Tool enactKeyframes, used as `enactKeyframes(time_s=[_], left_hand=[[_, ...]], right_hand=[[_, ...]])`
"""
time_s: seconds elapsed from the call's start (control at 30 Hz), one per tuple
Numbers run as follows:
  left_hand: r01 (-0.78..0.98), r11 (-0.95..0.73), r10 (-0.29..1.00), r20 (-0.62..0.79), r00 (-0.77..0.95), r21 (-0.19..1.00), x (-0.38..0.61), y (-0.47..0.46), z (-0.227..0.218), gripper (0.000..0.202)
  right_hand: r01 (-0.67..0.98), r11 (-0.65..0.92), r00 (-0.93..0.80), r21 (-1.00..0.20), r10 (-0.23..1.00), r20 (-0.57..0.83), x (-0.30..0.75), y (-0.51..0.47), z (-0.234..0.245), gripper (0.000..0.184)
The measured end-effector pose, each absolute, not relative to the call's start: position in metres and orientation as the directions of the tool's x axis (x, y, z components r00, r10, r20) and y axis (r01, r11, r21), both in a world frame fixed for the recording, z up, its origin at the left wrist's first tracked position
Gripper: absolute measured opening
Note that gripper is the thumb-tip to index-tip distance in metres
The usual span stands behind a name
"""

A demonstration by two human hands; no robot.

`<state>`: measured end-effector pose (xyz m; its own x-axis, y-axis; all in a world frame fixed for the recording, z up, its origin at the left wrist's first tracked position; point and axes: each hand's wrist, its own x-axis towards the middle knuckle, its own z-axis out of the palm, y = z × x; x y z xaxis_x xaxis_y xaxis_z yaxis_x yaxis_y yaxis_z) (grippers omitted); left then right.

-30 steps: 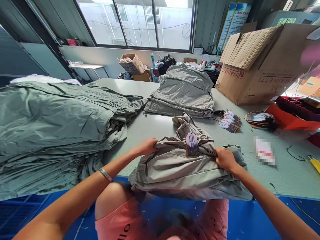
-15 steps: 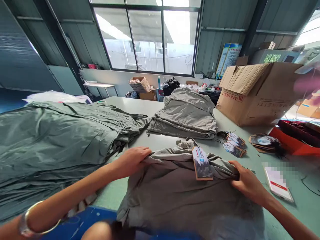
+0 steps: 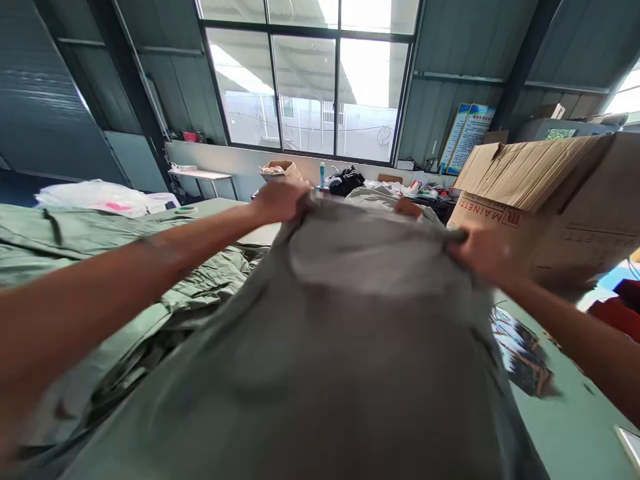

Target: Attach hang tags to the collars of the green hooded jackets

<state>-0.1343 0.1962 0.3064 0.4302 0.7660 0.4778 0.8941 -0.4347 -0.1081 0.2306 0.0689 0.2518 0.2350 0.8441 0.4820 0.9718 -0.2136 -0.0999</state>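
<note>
A grey garment [image 3: 360, 347] is stretched upright in front of me, smeared by motion. My left hand [image 3: 283, 200] is closed round its upper left edge. At the upper right edge my right hand [image 3: 483, 250] grips the same garment, with the cloth taut between both fists. A small brown patch [image 3: 407, 208] shows behind the top edge, too blurred to name. The garment hides the middle of the table and most of the folded grey pile behind it. To the left lies a heap of green-grey garments [image 3: 210, 283], close under my left forearm.
A large open cardboard box [image 3: 505, 220] stands on the right, beyond my right hand. Printed hang tags [image 3: 523, 350] lie on the green tabletop [image 3: 565, 427] beside the garment. A white plastic bag [image 3: 103, 197] rests at the far left. A window [image 3: 310, 87] fills the back wall.
Both hands have lifted the garment's top edge up and away from me, from the table to window-sill height. The hang tag on its front no longer shows.
</note>
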Motion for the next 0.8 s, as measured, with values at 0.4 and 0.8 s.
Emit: enactKeyframes(time_s=[0.4, 0.8], left_hand=[[0.897, -0.442, 0.725, 0.579, 0.372, -0.022, -0.117, 0.284, 0.212, 0.047], [0.838, -0.544, 0.836, 0.062, 0.545, -0.034, -0.191, 0.197, 0.16, 0.032]], right_hand=[[0.979, -0.204, 0.2, -0.013, 0.942, 0.268, 0.211, 0.189, 0.182, 0.042], [0.987, -0.068, 0.085, 0.143, 0.99, -0.113, 0.162, 0.133, 0.169, 0.034]])
